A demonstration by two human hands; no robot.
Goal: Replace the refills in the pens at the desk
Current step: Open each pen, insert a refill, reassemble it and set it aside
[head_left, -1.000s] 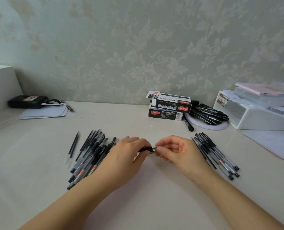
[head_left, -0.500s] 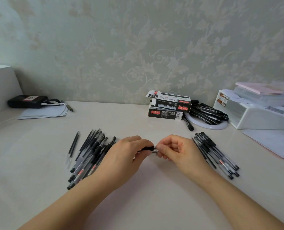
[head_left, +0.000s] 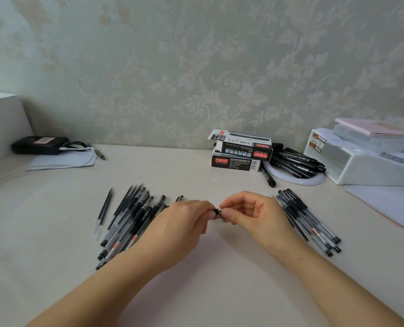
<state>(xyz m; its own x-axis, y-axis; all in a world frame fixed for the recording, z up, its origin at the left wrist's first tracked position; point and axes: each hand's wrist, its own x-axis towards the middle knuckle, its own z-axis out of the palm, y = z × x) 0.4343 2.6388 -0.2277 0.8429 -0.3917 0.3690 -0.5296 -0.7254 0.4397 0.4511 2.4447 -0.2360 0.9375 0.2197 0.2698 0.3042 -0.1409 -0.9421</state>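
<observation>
A black pen [head_left: 216, 211] lies crosswise between my two hands over the middle of the desk [head_left: 196, 291]. My left hand [head_left: 182, 223] grips its barrel, which is mostly hidden in my fingers; the far end [head_left: 179, 198] pokes out behind my knuckles. My right hand [head_left: 250, 215] pinches the pen's tip end with thumb and forefinger. A heap of pens [head_left: 130, 220] and loose refills [head_left: 105, 206] lies to the left. A second row of pens [head_left: 307, 220] lies to the right.
Two stacked black refill boxes [head_left: 241, 152] stand at the back, beside a white ring with several black markers [head_left: 295, 161]. A white organiser [head_left: 366, 156] and papers [head_left: 390, 204] are at the right. A black device [head_left: 40, 145] with a cable rests on paper at the back left.
My hands have shifted slightly and my right fingers have turned on the pen's tip end; less of the dark barrel shows between the hands than before.
</observation>
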